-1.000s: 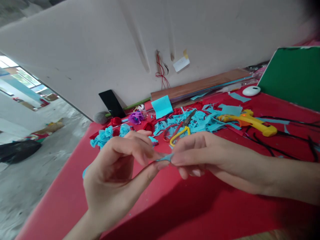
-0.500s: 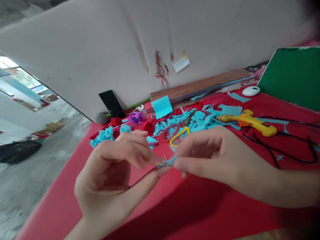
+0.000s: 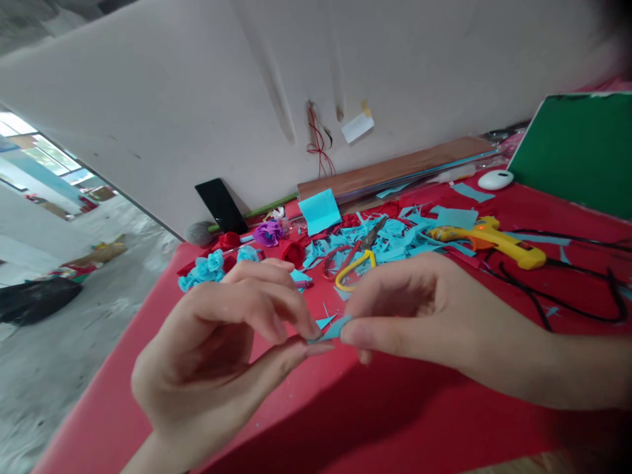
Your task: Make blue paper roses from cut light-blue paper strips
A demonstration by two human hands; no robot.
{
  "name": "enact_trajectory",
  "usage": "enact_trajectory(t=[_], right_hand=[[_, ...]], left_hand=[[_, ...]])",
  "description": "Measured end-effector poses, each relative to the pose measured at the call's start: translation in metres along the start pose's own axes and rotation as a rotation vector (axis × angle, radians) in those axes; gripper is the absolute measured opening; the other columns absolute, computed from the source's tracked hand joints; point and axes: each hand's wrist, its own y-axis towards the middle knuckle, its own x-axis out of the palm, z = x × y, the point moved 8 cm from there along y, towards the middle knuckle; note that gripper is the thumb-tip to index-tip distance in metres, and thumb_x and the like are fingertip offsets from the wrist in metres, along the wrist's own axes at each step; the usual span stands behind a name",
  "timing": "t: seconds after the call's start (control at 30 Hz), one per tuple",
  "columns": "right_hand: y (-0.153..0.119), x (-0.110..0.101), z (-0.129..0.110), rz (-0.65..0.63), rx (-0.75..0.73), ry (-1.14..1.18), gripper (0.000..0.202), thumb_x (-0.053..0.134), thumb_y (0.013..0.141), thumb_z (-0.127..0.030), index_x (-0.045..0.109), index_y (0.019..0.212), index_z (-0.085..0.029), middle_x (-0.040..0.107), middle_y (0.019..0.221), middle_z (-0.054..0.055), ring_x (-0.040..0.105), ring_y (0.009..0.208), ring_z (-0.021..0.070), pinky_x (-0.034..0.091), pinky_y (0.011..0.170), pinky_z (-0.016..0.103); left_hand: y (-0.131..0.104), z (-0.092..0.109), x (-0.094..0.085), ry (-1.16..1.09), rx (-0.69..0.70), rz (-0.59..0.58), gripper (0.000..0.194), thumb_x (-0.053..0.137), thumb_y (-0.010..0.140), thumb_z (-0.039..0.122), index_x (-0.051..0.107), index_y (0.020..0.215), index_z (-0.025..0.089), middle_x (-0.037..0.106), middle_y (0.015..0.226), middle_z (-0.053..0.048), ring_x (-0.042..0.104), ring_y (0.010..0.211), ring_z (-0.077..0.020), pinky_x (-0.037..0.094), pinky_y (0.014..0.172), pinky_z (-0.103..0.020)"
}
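A small strip of pale-blue paper (image 3: 336, 328) is pinched above the red-covered desk (image 3: 316, 421), between thumb and fingertips of both left hand (image 3: 197, 388) and right hand (image 3: 444, 322). Probably light, soft and easily torn, it is best gripped gently by its ends.

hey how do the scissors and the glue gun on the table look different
The scissors have one red and one yellow handle; the glue gun is mostly yellow. The glue gun trails a black cord, while the scissors have none. Both lie among blue scraps on the red table.
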Motion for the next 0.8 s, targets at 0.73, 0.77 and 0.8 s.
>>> enact_trajectory(t=[0.73, 0.77, 0.8], right_hand=[[-0.003, 0.012, 0.02, -0.157, 0.253, 0.172, 0.013, 0.063, 0.074, -0.02, 0.061, 0.062, -0.015, 0.058, 0.059, -0.005, 0.048, 0.058, 0.0023, 0.037, 0.059, 0.012], [-0.002, 0.008, 0.016, -0.11, 0.207, 0.105, 0.013, 0.063, 0.073, -0.02, 0.061, 0.061, -0.016, 0.058, 0.058, -0.005, 0.049, 0.058, 0.0026, 0.038, 0.058, 0.012], [-0.002, 0.004, 0.012, -0.053, 0.159, 0.028, 0.012, 0.064, 0.072, -0.02, 0.062, 0.061, -0.016, 0.058, 0.058, -0.005, 0.05, 0.058, 0.0032, 0.038, 0.056, 0.013]], left_hand=[[0.003, 0.001, -0.002, 0.024, 0.11, -0.102, 0.026, 0.072, 0.066, 0.015, 0.056, 0.082, 0.026, 0.062, 0.063, 0.005, 0.054, 0.056, -0.014, 0.046, 0.071, -0.036], [0.003, 0.0, -0.003, -0.009, 0.092, -0.079, 0.031, 0.075, 0.063, 0.015, 0.057, 0.086, 0.026, 0.062, 0.067, 0.004, 0.055, 0.06, -0.0144, 0.046, 0.074, -0.036], [0.003, -0.003, -0.002, -0.043, 0.063, -0.066, 0.037, 0.077, 0.06, 0.016, 0.058, 0.091, 0.025, 0.062, 0.072, 0.003, 0.055, 0.066, -0.015, 0.046, 0.076, -0.035]])
